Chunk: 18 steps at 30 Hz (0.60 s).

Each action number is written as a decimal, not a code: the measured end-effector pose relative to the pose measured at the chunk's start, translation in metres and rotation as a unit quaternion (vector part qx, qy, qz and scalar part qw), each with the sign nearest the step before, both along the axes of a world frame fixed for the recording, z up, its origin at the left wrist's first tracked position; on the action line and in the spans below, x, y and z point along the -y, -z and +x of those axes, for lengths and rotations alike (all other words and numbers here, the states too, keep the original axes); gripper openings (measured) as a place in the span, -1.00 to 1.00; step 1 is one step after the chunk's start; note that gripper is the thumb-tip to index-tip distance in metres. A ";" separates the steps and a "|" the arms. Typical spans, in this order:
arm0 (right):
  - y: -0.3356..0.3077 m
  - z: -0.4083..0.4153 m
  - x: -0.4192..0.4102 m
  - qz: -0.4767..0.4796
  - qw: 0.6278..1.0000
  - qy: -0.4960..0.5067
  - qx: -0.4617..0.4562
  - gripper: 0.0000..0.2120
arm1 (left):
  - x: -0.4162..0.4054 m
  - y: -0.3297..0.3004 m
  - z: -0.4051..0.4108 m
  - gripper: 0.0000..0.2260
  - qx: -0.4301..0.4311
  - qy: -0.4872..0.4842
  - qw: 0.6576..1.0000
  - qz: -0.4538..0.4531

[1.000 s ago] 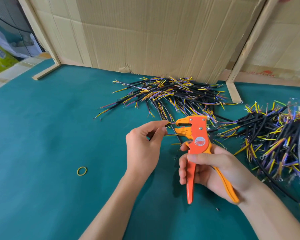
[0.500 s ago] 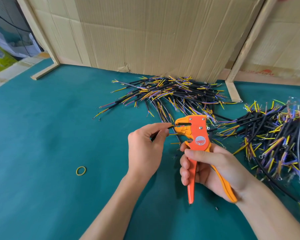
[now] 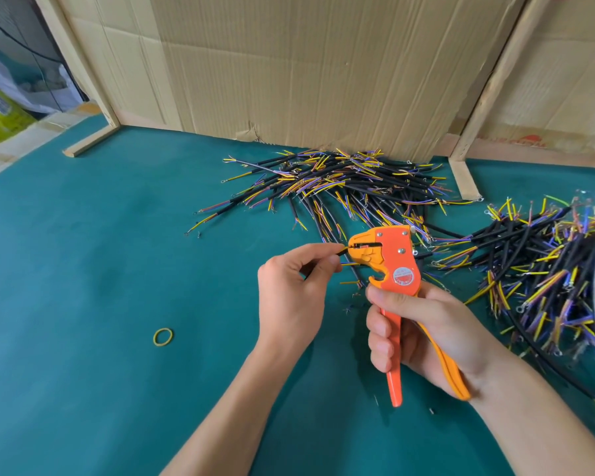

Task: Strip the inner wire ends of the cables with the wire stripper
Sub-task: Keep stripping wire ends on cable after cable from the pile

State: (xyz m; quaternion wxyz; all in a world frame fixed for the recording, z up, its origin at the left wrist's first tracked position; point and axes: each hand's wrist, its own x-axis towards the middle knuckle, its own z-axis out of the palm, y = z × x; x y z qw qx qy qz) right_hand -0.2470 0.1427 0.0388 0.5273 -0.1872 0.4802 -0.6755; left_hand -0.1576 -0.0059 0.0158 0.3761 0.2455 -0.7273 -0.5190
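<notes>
My right hand (image 3: 423, 324) grips the handles of an orange wire stripper (image 3: 397, 262), held upright with its jaws pointing left. My left hand (image 3: 292, 290) pinches a short black cable (image 3: 340, 251) between thumb and forefinger, and the cable's inner wire end sits in the stripper's jaw slot (image 3: 364, 245). A yellow inner wire (image 3: 349, 264) sticks out below the fingers. Most of the cable is hidden inside my left hand.
A pile of black cables with yellow and purple inner wires (image 3: 340, 187) lies behind the hands against a cardboard wall (image 3: 306, 70). A second pile (image 3: 547, 269) fills the right side. A yellow rubber band (image 3: 163, 337) lies on the green mat (image 3: 100, 269). A wooden post (image 3: 464, 180) stands at back right.
The wire end has gone further into the stripper's jaw slot, and the jaws look closer together. Both hands stay in nearly the same place.
</notes>
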 end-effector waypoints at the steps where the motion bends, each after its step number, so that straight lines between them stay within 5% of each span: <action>1: 0.000 0.000 0.000 0.003 1.000 0.000 -0.003 -0.77 | 0.000 0.001 0.000 -0.79 -0.001 0.003 1.000 0.008; 7: 0.000 0.003 0.004 0.043 0.997 0.059 -0.032 -0.57 | -0.001 0.003 -0.002 -0.78 -0.010 0.020 0.999 0.036; 18: -0.001 -0.011 -0.004 -0.050 0.989 0.111 0.087 -0.64 | 0.005 0.006 -0.002 -0.88 -0.002 0.039 0.995 0.095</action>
